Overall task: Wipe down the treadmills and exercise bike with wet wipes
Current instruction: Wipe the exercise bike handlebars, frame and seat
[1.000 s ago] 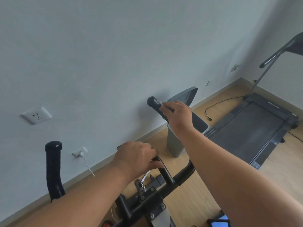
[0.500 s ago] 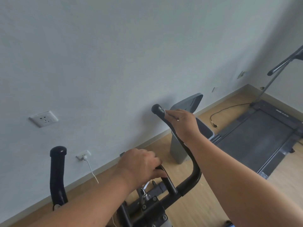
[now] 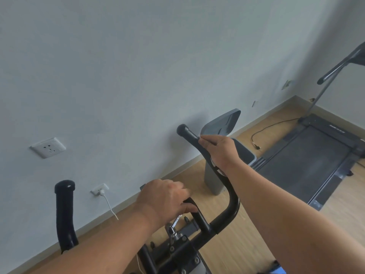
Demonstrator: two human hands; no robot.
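Right hand (image 3: 219, 150): my fingers curl round the bike's right grip (image 3: 189, 134), wipe (image 3: 199, 137) pinched beneath; it has slid back from the tip
Left hand (image 3: 164, 198): still clasps the centre bar (image 3: 195, 212)
Treadmill (image 3: 308, 161): unwiped, far right

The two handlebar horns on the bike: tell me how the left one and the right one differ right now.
The right horn is gripped by the right hand, which presses a wet wipe to it; the left horn stands bare and untouched. The right horn slants up toward the wall with a smooth rounded cap; the left horn stands nearly upright with a rougher, foam-like cover. Both are black and rise from the same handlebar.
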